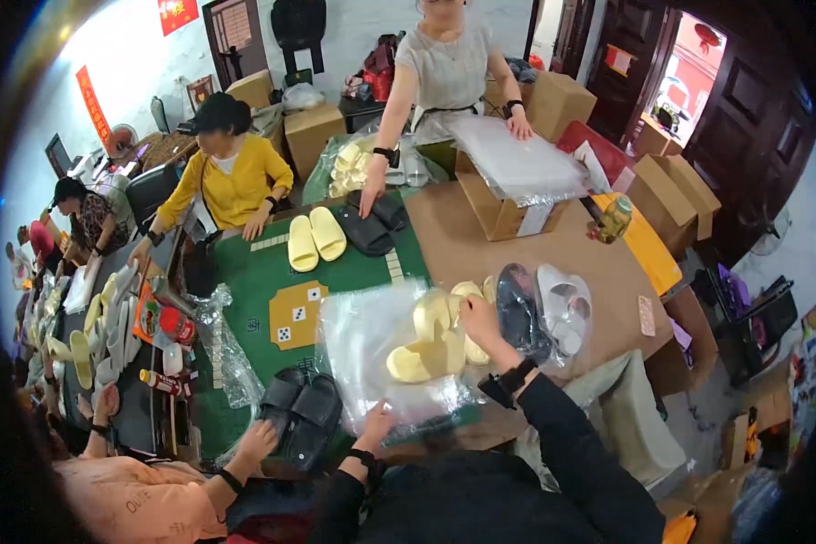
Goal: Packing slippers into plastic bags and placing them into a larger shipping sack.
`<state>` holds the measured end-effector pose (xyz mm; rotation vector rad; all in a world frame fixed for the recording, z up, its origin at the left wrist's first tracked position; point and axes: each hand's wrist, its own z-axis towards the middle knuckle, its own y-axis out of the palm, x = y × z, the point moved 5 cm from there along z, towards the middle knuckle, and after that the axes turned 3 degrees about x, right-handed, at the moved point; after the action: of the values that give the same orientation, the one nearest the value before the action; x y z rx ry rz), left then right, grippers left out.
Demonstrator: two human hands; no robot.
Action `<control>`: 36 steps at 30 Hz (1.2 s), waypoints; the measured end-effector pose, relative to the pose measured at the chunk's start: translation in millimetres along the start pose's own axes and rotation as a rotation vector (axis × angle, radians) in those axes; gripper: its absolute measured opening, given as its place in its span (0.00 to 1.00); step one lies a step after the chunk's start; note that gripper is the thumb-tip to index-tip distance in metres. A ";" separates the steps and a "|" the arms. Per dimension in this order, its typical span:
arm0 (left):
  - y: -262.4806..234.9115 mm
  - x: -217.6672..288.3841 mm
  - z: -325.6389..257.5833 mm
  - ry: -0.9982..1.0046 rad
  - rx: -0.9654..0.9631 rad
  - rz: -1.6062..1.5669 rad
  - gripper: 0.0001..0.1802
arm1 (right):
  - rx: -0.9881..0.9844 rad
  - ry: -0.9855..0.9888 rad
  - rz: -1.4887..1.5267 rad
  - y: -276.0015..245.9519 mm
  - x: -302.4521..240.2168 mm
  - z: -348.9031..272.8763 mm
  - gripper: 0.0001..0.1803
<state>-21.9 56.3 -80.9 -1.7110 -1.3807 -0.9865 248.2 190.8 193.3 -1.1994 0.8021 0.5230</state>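
Note:
My right hand [482,323] is closed on a pale yellow slipper [433,311], held tilted above the clear plastic bags. Just below it, a second yellow slipper [424,360] lies on the bags. At the near edge of the stack of clear plastic bags [358,326], my left hand [377,422] has its fingers pinched at the plastic. More yellow slippers [473,349] stand right behind my right hand, partly hidden by it. Beyond them are a dark slipper pair [519,308] and a white and grey pair [564,313], seemingly in clear plastic.
At my left, a co-worker's hand [259,441] touches black slippers [301,417]. Across the table, a standing person's hand [372,192] reaches black slippers [367,231] beside a yellow pair [317,238]. A cardboard box [508,218] carries plastic bags. Another person wears yellow [245,186].

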 end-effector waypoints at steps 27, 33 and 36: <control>5.0 63.4 -37.3 -0.297 -0.202 -0.644 0.17 | -0.385 -0.566 -0.340 120.7 -41.3 -116.1 0.12; 9.3 64.1 -40.6 -0.276 -0.203 -0.695 0.16 | -0.715 -0.455 -0.638 119.2 -46.1 -152.0 0.25; 8.0 58.9 -38.3 -0.264 -0.260 -0.686 0.17 | -0.490 -0.650 -0.639 119.3 -32.9 -165.5 0.24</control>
<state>-10.8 46.8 -11.7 -1.6100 -2.1742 -1.3874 96.1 70.6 121.8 -1.5189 -0.2908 0.5365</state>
